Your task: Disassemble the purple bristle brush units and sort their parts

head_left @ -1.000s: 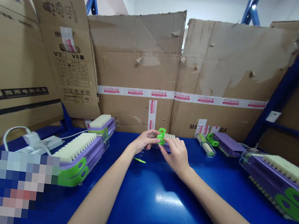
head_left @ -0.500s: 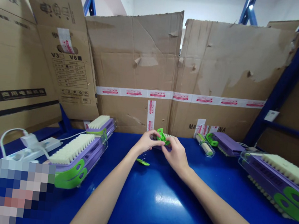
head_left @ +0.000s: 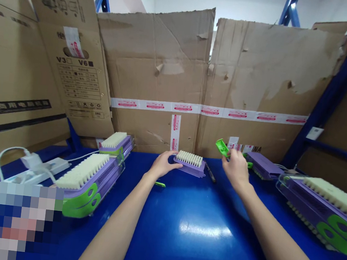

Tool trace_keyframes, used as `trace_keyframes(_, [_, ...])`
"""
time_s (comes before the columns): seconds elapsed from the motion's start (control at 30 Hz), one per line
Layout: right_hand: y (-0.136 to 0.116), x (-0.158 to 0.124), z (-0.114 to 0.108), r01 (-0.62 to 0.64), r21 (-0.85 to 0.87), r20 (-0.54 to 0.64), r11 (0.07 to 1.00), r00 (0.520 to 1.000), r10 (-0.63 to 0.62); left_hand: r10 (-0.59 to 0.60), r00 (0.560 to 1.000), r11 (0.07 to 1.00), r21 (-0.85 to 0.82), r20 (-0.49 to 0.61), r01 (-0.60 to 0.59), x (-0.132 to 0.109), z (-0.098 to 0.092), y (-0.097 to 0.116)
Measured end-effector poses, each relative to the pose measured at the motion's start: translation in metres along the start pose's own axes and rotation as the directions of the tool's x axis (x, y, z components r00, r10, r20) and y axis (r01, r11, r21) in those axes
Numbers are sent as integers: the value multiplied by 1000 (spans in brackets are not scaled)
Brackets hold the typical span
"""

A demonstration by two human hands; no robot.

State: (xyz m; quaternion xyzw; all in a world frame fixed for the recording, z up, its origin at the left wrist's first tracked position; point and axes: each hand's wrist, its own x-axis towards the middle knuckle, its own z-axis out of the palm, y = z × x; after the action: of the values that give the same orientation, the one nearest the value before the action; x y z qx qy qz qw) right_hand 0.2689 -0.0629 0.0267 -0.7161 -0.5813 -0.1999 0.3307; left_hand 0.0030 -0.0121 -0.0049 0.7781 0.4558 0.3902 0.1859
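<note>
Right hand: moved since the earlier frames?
Yes. Against the vertical tape strip on the cardboard, the right hand has shifted to the right, away from the left hand, with a green part in its grasp.

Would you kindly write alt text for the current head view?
A person's right hand holds up a green part, while the left hand is at one end of a purple bristled unit on a blue table, cardboard panels behind.

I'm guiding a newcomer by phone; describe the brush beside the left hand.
Find the tall cardboard behind the blue table. Near the table's far edge, midway along, a purple brush sits by the left hand, pale bristles upward. Unlike the other purple brushes, it shows no green.
</note>
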Motion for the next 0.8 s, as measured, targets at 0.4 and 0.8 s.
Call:
trace_keyframes(0.4, [58,21,-38,-341,-277,227,899,885,406,-41,998,993,115,47,35,-3,1,12])
trace_keyframes(0.8, [87,19,-16,-389,-246,291,888,844,451,-85,996,978,194,22,79,-4,1,19])
